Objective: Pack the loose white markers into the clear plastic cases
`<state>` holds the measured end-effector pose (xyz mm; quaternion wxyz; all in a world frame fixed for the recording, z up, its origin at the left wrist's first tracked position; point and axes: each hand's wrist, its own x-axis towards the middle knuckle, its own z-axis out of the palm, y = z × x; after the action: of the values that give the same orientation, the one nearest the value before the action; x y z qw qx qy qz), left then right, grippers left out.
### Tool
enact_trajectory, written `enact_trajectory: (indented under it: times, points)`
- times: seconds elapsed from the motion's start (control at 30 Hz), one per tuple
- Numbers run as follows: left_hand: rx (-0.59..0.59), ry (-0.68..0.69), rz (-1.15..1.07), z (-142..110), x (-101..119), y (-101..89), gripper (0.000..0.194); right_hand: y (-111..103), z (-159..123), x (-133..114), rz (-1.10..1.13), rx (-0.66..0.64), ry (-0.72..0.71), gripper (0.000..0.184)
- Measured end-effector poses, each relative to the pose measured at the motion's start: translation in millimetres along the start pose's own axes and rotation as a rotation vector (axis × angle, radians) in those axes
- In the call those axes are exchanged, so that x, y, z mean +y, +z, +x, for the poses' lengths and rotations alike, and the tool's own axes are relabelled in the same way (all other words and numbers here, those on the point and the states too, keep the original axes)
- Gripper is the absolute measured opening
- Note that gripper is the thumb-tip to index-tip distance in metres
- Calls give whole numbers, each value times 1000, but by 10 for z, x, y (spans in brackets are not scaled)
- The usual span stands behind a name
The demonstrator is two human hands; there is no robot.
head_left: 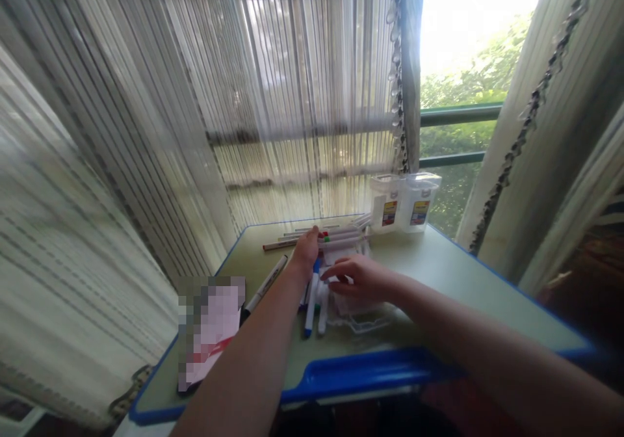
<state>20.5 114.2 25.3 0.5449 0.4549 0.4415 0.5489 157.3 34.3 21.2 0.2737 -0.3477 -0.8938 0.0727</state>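
My left hand [307, 250] reaches in among the markers at the back of the pile. Its fingers look bunched together beside a red-capped marker [325, 234], and what they hold, if anything, is hidden. My right hand [359, 277] hovers over or rests on the clear plastic case [373, 320], fingers apart and bent. Its index finger points toward the white marker [322, 313]. Next to that lies a blue-capped marker [311, 310]. A green-capped marker [341, 237] is behind my right hand, with several others close by.
Two clear plastic boxes [423, 206] stand at the table's back right. On the left lie a black-ended marker [267, 284] and a blurred-out flat object [212, 333]. The table [468, 281] has a blue rim; striped curtains [292, 99] hang behind it.
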Motion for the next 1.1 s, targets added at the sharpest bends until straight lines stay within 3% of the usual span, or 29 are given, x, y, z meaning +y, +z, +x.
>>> enact_trajectory:
  times: [0.13,0.27,0.43,0.6,0.77,0.97,1.1]
  points:
    - [-27,-5,8,6,7,5,39,47,2,-52,-57,-40,-6,31]
    - [-33,-99,-102,-23,60,19,43,53,9,-152,-193,-85,-41,41]
    - [-135,-223,-263,-66,126,9,55,81,23,-181,-241,-127,-25,39]
    - [-204,-192,-325,-52,138,-43,63,98,27,-129,-194,-76,38,40]
    - [-199,-215,-352,-43,143,-68,64,127,39,-61,-142,66,146,33]
    - [-194,-200,-363,-43,147,-52,63,176,49,-15,-123,125,145,53]
    - [-173,-231,-375,-50,174,-46,67,187,56,-12,-99,120,148,52]
